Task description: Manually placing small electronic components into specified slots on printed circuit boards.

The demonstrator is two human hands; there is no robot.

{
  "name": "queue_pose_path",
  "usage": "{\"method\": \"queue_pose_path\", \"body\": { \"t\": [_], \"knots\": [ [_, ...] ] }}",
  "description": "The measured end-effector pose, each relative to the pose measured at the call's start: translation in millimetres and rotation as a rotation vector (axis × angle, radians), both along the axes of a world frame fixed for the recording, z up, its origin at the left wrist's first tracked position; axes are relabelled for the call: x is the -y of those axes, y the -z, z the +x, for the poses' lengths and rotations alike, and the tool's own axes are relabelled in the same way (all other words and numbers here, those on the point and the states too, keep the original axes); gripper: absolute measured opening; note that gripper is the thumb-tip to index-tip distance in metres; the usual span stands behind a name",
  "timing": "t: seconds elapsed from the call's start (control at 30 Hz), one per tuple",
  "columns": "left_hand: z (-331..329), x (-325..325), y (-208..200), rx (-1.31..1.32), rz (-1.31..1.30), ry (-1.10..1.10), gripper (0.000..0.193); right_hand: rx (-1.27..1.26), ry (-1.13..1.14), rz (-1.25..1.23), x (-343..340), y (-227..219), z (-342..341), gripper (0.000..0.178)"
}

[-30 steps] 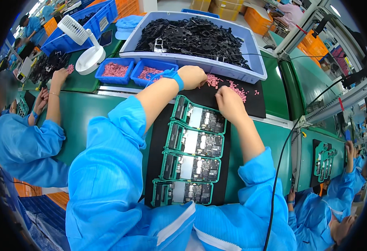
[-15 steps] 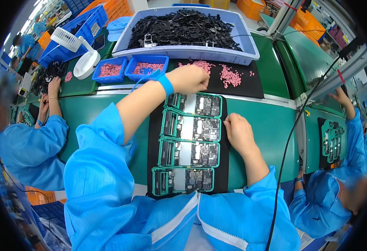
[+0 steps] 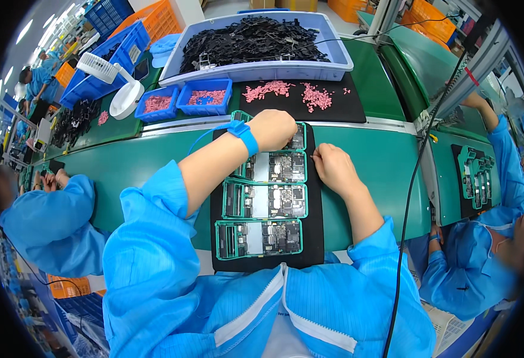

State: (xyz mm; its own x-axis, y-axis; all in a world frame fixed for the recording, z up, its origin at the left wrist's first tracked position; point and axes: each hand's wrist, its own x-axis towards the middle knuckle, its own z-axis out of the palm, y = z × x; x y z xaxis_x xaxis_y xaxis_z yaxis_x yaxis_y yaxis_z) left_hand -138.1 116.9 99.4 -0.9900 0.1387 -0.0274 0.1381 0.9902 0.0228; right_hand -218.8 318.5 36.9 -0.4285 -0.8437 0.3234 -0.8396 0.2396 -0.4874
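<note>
Several green-framed phone housings with exposed circuit boards stand in a column on a black mat (image 3: 314,238). My left hand (image 3: 274,128), wearing a blue wrist strap (image 3: 243,136), is closed over the farthest housing (image 3: 299,137) and covers much of it. Its fingertips point down at the board; anything between them is hidden. My right hand (image 3: 335,169) is closed in a pinch at the mat's right edge, beside the second housing (image 3: 287,166). What it pinches is too small to make out. Nearer to me lie a third housing (image 3: 287,200) and the nearest housing (image 3: 281,237).
Beyond the housings, small pink pieces (image 3: 317,97) lie on another dark mat. Two blue trays (image 3: 205,108) hold more pink pieces. Behind is a large bin (image 3: 262,73) of black parts. A white fan (image 3: 97,67) stands left. A black cable (image 3: 414,197) hangs at right; co-workers sit either side.
My left hand has come back from beside the pink pieces and down onto the farthest housing. My right hand stays pinched beside the housings. The view has shifted slightly.
</note>
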Motion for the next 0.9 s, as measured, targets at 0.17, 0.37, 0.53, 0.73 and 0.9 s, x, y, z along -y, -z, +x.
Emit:
{"method": "queue_pose_path", "body": {
  "t": [0.17,0.37,0.53,0.73,0.9],
  "knots": [
    [-2,-12,-6,0.007,-0.087,0.019,0.009,0.04,-0.025,0.006,-1,-7,-2,0.007],
    [1,-11,-6,0.039,-0.076,-0.017,0.009,0.052,-0.012,-0.008,-2,-9,-3,0.008],
    [27,6,-1,-0.053,0.06,0.077,0.022,0.083,0.019,-0.038,-2,-14,-4,0.008],
    [37,7,10,-0.117,0.148,0.032,0.017,0.204,-0.208,-0.067,9,-33,14,0.006],
    [42,11,17,-0.129,0.182,0.015,0.025,0.043,-0.367,0.041,17,-41,26,0.006]
  ]
}}
